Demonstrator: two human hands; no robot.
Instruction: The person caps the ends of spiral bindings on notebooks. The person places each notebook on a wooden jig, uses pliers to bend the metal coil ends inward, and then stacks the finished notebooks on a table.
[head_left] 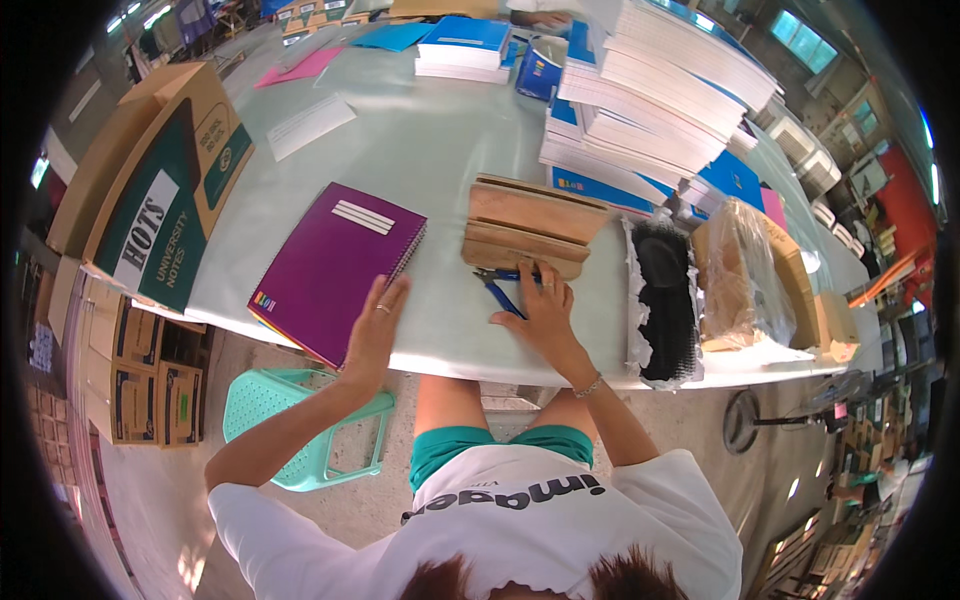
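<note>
A purple spiral notebook (335, 265) lies tilted on the table, with more coloured covers peeking out beneath its lower edge. My left hand (378, 325) rests along its spiral-bound right side, fingers stretched out and holding nothing. To the right, my right hand (543, 315) has its thumb and fingers around the blue handles of a small pair of pliers (500, 290). The pliers' jaws point left, close to the front of a grooved wooden block (535, 225). Beside that block stands a torn white box of black spiral coils (662, 300).
Tall stacks of white-paged, blue-covered notebooks (660, 100) rise at the back right. An open carton with clear plastic (755, 285) sits at the right edge, and a green-and-brown carton (170, 190) at the left. A mint stool (300, 425) stands below the table (400, 140).
</note>
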